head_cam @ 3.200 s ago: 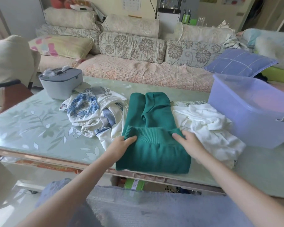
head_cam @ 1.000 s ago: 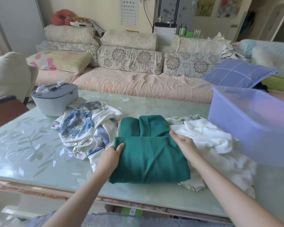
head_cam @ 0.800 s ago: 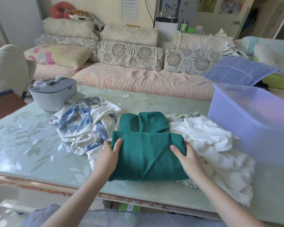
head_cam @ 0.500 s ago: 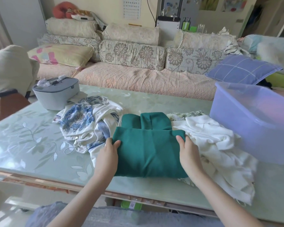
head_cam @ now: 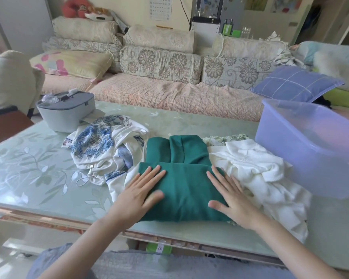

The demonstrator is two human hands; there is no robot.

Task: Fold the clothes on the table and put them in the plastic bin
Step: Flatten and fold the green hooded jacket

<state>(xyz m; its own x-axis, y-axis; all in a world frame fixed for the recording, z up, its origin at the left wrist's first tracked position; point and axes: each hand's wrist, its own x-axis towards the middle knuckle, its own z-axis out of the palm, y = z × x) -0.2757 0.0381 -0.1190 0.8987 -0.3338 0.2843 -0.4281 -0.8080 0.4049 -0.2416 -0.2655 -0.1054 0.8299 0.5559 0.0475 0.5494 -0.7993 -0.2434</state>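
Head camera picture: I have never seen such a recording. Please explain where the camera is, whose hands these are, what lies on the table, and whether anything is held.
There is no machine here. A person wears one wide-angle camera on the head; it looks forward and down, so the left hand and the right hand, entering from below, are that person's own. Both lie flat, fingers straight, on a folded green garment: they press it and hold nothing. It lies on the table between a crumpled blue-and-white garment and a crumpled white garment. A purple plastic bin stands at the right, a grey lidded box at the far left.
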